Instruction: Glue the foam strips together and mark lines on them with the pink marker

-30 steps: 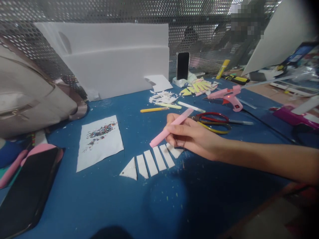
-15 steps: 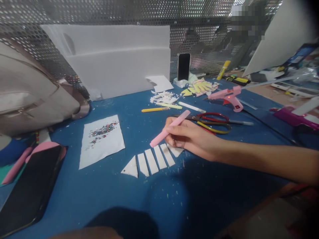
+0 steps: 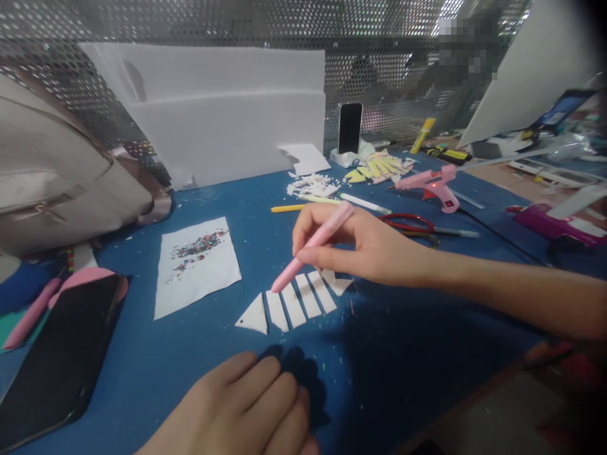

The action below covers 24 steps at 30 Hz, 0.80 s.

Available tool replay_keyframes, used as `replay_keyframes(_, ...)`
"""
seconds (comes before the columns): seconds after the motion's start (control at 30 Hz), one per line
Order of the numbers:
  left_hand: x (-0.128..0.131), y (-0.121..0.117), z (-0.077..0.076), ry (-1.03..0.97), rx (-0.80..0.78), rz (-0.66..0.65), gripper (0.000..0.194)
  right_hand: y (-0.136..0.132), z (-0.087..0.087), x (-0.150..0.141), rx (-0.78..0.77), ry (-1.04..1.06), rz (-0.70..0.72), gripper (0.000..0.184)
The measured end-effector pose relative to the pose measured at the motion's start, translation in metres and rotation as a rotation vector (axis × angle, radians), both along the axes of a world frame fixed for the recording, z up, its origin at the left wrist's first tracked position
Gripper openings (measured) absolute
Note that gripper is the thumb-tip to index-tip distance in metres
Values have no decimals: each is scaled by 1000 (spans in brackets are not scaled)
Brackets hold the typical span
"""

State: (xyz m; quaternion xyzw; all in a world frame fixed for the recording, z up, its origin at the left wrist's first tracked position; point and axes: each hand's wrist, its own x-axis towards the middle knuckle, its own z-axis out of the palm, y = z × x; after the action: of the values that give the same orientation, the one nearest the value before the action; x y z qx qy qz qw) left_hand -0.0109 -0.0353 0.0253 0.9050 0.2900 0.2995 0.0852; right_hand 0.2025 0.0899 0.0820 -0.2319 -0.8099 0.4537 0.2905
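Observation:
My right hand (image 3: pixel 348 243) pinches a pink marker pen (image 3: pixel 327 229) between thumb and fingers. The pen slants down to the left, and its lower end is at the top edge of a white strip (image 3: pixel 277 309). That strip belongs to a row of several white strips, which lie side by side with narrow gaps. A white triangular piece (image 3: pixel 255 315) with a dark dot sits at the row's left end, and a notched white piece (image 3: pixel 337 284) at its right end. Near the front, my left hand (image 3: pixel 246 404) is curled with knuckles up; its fingertips are hidden.
White paper (image 3: pixel 208 284) with colourful bits lies left, near a black phone (image 3: pixel 57 354). Scissors (image 3: pixel 408 222), a pink glue gun (image 3: pixel 434 184), slim pens and white scraps (image 3: pixel 313 185) lie behind. Farther back stand a phone (image 3: pixel 349 128) and a white board (image 3: pixel 227 133).
My left hand has come up into view from the bottom edge. My right hand has moved left and lowered the pink marker pen's end onto the row of white pieces.

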Motion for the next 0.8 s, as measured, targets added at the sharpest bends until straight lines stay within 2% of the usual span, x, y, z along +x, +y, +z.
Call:
replay_keyframes(0.07, -3, 1, -3, 158, 368, 63, 28, 1, 9, -9, 148, -39, 48, 16)
replay_keyframes(0.1, -6, 1, -4, 208, 474, 96, 28, 1, 12, -14, 185, -53, 73, 19)
replay_keyframes(0.13, -10, 0, -6, 225, 513, 121, 27, 1, 14, -20, 202, -71, 89, 22)
replay_keyframes(0.3, -32, -5, -19, 243, 511, 155, 23, 1, 6, -45, 238, -244, 105, 33)
replay_keyframes(0.43, -39, -3, -23, 297, 459, 194, 29, 1, -7, -53, 227, -338, 75, 28)
replay_keyframes(0.63, -36, 3, -26, 280, 419, 275, 28, 2, -11, -55, 237, -301, 118, 25)
replay_keyframes(0.8, -36, 4, -28, 271, 419, 269, 27, 3, -12, -56, 223, -270, 136, 24)
